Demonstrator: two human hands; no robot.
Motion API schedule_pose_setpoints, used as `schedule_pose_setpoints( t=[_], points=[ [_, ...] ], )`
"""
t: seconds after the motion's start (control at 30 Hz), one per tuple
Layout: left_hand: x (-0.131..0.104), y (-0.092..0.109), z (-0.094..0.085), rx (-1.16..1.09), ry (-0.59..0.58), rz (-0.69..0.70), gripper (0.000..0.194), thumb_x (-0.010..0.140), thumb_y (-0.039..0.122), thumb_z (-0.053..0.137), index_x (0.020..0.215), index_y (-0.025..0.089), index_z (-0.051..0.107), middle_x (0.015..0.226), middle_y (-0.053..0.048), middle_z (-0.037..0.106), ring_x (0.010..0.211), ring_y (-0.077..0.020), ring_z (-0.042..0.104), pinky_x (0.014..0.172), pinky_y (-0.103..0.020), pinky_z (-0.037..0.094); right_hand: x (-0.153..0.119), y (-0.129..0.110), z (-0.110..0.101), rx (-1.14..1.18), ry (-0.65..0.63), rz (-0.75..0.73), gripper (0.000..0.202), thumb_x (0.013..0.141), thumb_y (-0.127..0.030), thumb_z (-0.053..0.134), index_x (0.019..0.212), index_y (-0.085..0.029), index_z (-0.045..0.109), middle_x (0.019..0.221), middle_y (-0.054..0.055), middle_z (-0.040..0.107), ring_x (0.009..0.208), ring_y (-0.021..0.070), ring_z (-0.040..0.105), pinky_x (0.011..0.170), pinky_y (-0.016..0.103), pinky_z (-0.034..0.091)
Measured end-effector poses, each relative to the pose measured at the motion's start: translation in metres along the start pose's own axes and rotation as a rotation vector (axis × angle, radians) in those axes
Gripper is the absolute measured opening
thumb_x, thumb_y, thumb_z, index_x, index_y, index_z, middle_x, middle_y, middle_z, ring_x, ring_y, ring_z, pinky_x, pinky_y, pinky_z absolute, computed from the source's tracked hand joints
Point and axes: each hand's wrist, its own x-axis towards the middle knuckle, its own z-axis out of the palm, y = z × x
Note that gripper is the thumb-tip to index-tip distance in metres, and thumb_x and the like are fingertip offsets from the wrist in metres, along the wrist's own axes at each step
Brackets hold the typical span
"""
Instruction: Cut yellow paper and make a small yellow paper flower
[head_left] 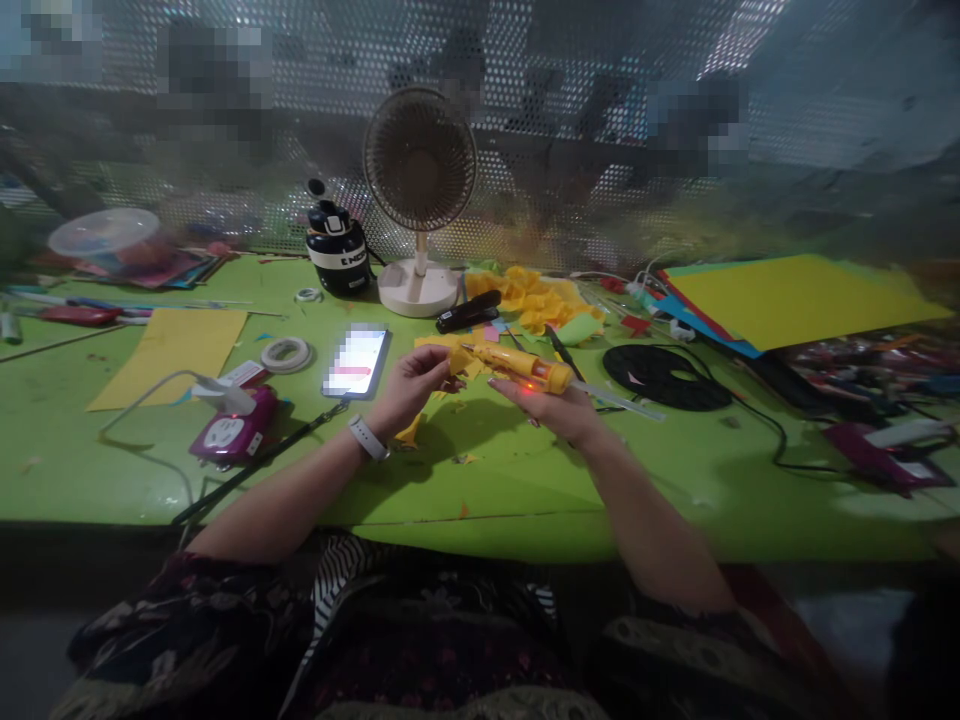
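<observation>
My right hand (551, 405) is wrapped round a yellow hot glue gun (525, 365), whose nozzle points left. A red light glows on its body, and a clear glue stick (626, 402) sticks out of its back end. Between the fingertips of my left hand (420, 382) is a small piece of yellow paper (459, 360), right at the nozzle. Whether the nozzle touches the paper I cannot tell. More yellow paper scraps (409, 430) lie on the table below my hands.
Behind my hands stand a fan (420, 285), a dark bottle (337, 255), a black stapler (469, 312) and crumpled orange paper (536, 298). To the left lie a phone (356, 362), tape (286, 354) and a purple power socket (232, 430). Coloured sheets (810, 300) and a black coil (664, 378) are right.
</observation>
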Motion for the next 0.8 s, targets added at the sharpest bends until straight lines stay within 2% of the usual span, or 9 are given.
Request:
schedule_pose_setpoints(
  t=[0.13,0.27,0.43,0.5,0.63,0.8],
  points=[
    [0.0003,-0.0003,-0.0007,0.008,-0.006,-0.001,0.039,0.073,0.047,0.087,0.092,0.016,0.071,0.081,-0.003,0.075,0.063,-0.0126,0.069,0.069,-0.031,0.061,0.0005,0.0008,0.0003,0.004,-0.005,-0.044,0.046,0.076,-0.049,0.080,0.115,-0.025,0.079,0.112,0.007,0.078,0.101,0.0299,0.073,0.073,0.038,0.065],
    [0.0005,-0.0001,-0.0004,-0.005,-0.009,0.011,0.041,0.071,0.048,0.088,0.092,0.016,0.072,0.080,-0.003,0.075,0.061,-0.0123,0.069,0.068,-0.030,0.061,0.0002,0.0014,0.0004,-0.008,0.001,-0.006,0.048,0.078,-0.048,0.080,0.119,-0.024,0.078,0.111,0.008,0.078,0.096,0.0304,0.074,0.071,0.040,0.065],
    [0.0007,0.0000,0.0004,-0.024,-0.009,0.016,0.045,0.068,0.051,0.089,0.091,0.016,0.073,0.077,-0.002,0.075,0.060,-0.0120,0.069,0.066,-0.029,0.060,0.0000,0.0014,0.0009,0.003,0.018,-0.069,0.043,0.078,-0.043,0.080,0.115,-0.020,0.079,0.115,0.009,0.078,0.108,0.0314,0.072,0.094,0.045,0.062],
    [0.0011,-0.0005,0.0000,-0.023,-0.004,0.016,0.046,0.068,0.052,0.089,0.091,0.016,0.073,0.078,-0.002,0.075,0.060,-0.0120,0.069,0.066,-0.029,0.060,0.0005,0.0019,0.0013,0.010,0.015,-0.085,0.042,0.079,-0.042,0.079,0.113,-0.019,0.079,0.115,0.009,0.078,0.109,0.0316,0.072,0.097,0.046,0.061],
    [0.0018,-0.0022,-0.0011,-0.028,0.005,0.021,0.045,0.067,0.050,0.090,0.090,0.016,0.073,0.077,-0.002,0.075,0.059,-0.0122,0.069,0.065,-0.029,0.061,0.0015,0.0031,0.0011,-0.005,0.006,-0.089,0.038,0.079,-0.041,0.079,0.112,-0.021,0.079,0.113,0.008,0.078,0.108,0.0312,0.072,0.094,0.044,0.062],
    [0.0020,-0.0034,-0.0016,-0.009,0.007,0.055,0.041,0.071,0.048,0.088,0.091,0.016,0.073,0.077,-0.002,0.075,0.060,-0.0128,0.071,0.065,-0.028,0.062,-0.0003,0.0020,0.0001,-0.069,-0.004,-0.049,0.045,0.082,-0.045,0.076,0.119,-0.019,0.077,0.105,0.010,0.078,0.096,0.0302,0.073,0.075,0.041,0.065]
  ],
)
